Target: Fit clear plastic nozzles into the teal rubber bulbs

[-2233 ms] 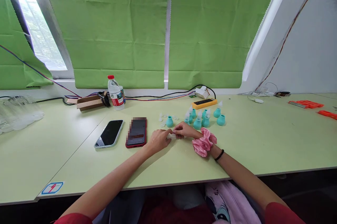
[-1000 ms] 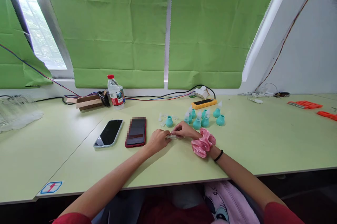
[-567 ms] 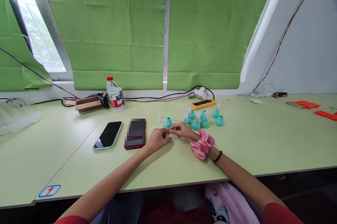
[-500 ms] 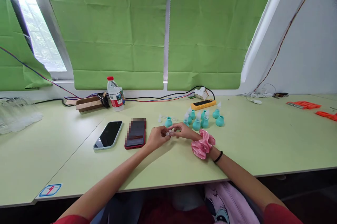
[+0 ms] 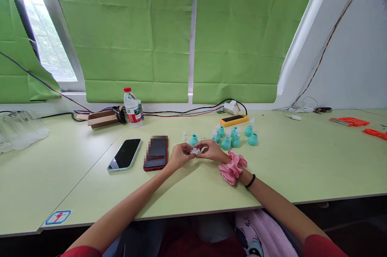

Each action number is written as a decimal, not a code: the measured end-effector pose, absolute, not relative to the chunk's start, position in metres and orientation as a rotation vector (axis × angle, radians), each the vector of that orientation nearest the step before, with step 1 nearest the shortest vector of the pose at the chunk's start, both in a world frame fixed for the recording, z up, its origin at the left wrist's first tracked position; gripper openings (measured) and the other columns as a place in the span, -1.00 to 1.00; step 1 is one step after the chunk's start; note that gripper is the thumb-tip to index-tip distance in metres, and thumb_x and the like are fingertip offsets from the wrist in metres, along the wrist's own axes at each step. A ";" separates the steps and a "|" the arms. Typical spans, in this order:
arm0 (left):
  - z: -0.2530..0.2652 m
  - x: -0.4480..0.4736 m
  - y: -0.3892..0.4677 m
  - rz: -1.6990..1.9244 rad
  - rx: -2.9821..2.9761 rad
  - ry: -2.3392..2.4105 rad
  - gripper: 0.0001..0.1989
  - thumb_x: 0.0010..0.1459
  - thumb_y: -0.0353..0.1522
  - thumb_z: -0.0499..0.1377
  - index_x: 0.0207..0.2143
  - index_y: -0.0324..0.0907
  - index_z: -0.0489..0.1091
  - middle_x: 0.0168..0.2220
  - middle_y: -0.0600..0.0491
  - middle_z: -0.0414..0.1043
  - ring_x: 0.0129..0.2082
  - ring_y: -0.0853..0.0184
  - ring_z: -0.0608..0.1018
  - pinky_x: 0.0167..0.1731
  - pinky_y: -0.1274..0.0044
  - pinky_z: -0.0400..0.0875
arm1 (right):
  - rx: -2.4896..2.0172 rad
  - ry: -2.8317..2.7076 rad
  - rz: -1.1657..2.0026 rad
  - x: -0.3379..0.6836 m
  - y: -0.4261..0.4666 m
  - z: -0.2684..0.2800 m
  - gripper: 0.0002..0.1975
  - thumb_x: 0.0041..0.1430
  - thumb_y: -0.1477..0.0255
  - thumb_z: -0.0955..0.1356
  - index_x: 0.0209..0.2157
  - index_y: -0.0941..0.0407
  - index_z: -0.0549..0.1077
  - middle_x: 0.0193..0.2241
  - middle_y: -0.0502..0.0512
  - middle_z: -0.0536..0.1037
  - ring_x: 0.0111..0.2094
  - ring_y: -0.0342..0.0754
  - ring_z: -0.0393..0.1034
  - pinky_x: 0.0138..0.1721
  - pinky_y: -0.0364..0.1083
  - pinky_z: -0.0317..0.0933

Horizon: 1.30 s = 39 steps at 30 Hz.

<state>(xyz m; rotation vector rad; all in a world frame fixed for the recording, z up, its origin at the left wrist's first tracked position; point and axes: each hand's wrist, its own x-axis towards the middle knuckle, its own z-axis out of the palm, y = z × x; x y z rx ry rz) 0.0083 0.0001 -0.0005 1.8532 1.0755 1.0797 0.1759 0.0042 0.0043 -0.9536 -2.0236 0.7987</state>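
Observation:
Between my hands is a small clear-white plastic piece [image 5: 196, 151], pinched from both sides just above the table. My left hand [image 5: 180, 155] grips its left end with thumb and fingers. On its right end are the fingers of my right hand [image 5: 211, 151], whose wrist wears a pink scrunchie and a black band. Right behind the hands stands a teal bulb-shaped piece [image 5: 194, 140] with an open neck. Several more teal bulb pieces [image 5: 225, 143] stand to the right, many topped with translucent white tips. Small translucent bits [image 5: 184, 136] lie behind my left hand.
Left of my hands lie a red-cased phone [image 5: 155, 154] and a light-cased phone [image 5: 124, 155]. Farther back are a water bottle [image 5: 133, 110], a cardboard box [image 5: 102, 120] and a yellow power strip [image 5: 234, 120]. Clear plastic cups [image 5: 22, 132] lie far left, orange-handled tools [image 5: 350, 121] far right.
My right fingers have closed in on the plastic piece, and more of it shows between the hands. My left hand stays nearly in place.

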 end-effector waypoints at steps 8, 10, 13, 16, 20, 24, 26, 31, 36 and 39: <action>-0.005 0.007 0.002 1.079 1.888 1.090 -0.77 -0.21 -0.35 0.18 -0.43 -0.25 0.28 -0.58 0.07 0.41 -0.56 0.40 0.45 -0.57 0.62 0.30 | -0.959 -2.068 0.717 0.176 0.004 0.004 -0.75 -0.19 0.39 0.37 -0.35 0.12 0.43 -0.44 0.08 0.44 -0.46 -0.11 0.29 -0.46 -0.12 0.24; -0.005 0.007 0.002 1.076 1.888 1.088 -0.78 -0.21 -0.36 0.17 -0.43 -0.25 0.28 -0.58 0.07 0.40 -0.56 0.40 0.45 -0.58 0.63 0.29 | -0.953 -2.074 0.710 0.176 0.006 0.003 -0.74 -0.19 0.39 0.37 -0.35 0.16 0.43 -0.44 0.08 0.44 -0.47 -0.13 0.29 -0.46 -0.15 0.24; -0.005 0.007 0.002 1.079 1.896 1.088 -0.78 -0.21 -0.35 0.17 -0.44 -0.25 0.27 -0.59 0.08 0.39 -0.58 0.41 0.44 -0.58 0.63 0.28 | -0.942 -2.084 0.699 0.177 0.008 0.001 -0.72 -0.20 0.39 0.37 -0.36 0.20 0.43 -0.45 0.07 0.44 -0.47 -0.15 0.29 -0.47 -0.17 0.24; -0.005 0.007 0.001 1.081 1.917 1.092 -0.78 -0.20 -0.33 0.17 -0.44 -0.25 0.28 -0.59 0.08 0.38 -0.59 0.42 0.43 -0.58 0.63 0.28 | -0.940 -2.093 0.672 0.177 0.008 0.001 -0.72 -0.20 0.38 0.38 -0.36 0.20 0.44 -0.45 0.07 0.45 -0.47 -0.16 0.29 -0.46 -0.18 0.24; -0.002 0.007 0.000 1.096 1.946 1.077 -0.79 -0.18 -0.33 0.17 -0.45 -0.25 0.28 -0.59 0.08 0.38 -0.58 0.42 0.42 -0.57 0.63 0.29 | -0.954 -2.097 0.632 0.177 0.005 0.003 -0.71 -0.18 0.37 0.37 -0.35 0.20 0.44 -0.46 0.08 0.46 -0.48 -0.15 0.30 -0.46 -0.17 0.24; 0.005 0.007 -0.003 1.138 1.916 1.022 -0.80 -0.06 -0.31 0.08 -0.39 -0.26 0.27 -0.55 0.06 0.39 -0.55 0.42 0.44 -0.53 0.62 0.31 | -0.954 -2.006 0.541 0.175 0.003 0.009 -0.71 -0.12 0.31 0.34 -0.33 0.19 0.43 -0.42 0.10 0.46 -0.43 -0.12 0.32 -0.45 -0.16 0.26; 0.008 0.007 -0.005 1.166 1.930 1.032 -0.80 0.01 -0.31 0.00 -0.35 -0.26 0.27 -0.55 0.06 0.39 -0.53 0.43 0.44 -0.51 0.62 0.31 | -0.948 -1.903 0.441 0.176 0.002 0.013 -0.70 -0.08 0.31 0.32 -0.30 0.18 0.41 -0.37 0.11 0.43 -0.38 -0.11 0.31 -0.45 -0.17 0.27; 0.011 0.006 -0.010 1.065 2.265 1.300 -0.84 -0.01 -0.38 -0.05 -0.51 -0.22 0.30 -0.59 0.08 0.36 -0.57 0.44 0.39 -0.56 0.63 0.19 | -0.922 -1.888 0.247 0.175 0.004 0.014 -0.74 -0.02 0.36 0.28 -0.23 0.12 0.35 -0.18 0.14 0.30 -0.23 -0.09 0.26 -0.44 -0.18 0.29; 0.016 0.008 -0.019 0.881 2.504 1.602 -0.82 -0.03 -0.37 -0.05 -0.55 -0.19 0.32 -0.63 0.08 0.35 -0.56 0.38 0.40 -0.57 0.59 0.08 | -0.969 -2.133 0.065 0.168 0.009 0.003 -0.78 -0.01 0.41 0.29 -0.26 0.12 0.33 -0.06 0.16 0.23 -0.03 -0.01 0.11 -0.11 -0.01 0.16; 0.018 0.008 -0.020 0.826 2.500 1.715 -0.80 -0.02 -0.34 -0.05 -0.53 -0.18 0.33 -0.64 0.08 0.35 -0.54 0.34 0.42 -0.58 0.59 0.06 | -0.995 -2.196 0.039 0.168 0.011 -0.001 -0.79 -0.03 0.40 0.31 -0.29 0.14 0.34 -0.10 0.16 0.25 -0.06 -0.01 0.14 -0.06 0.00 0.11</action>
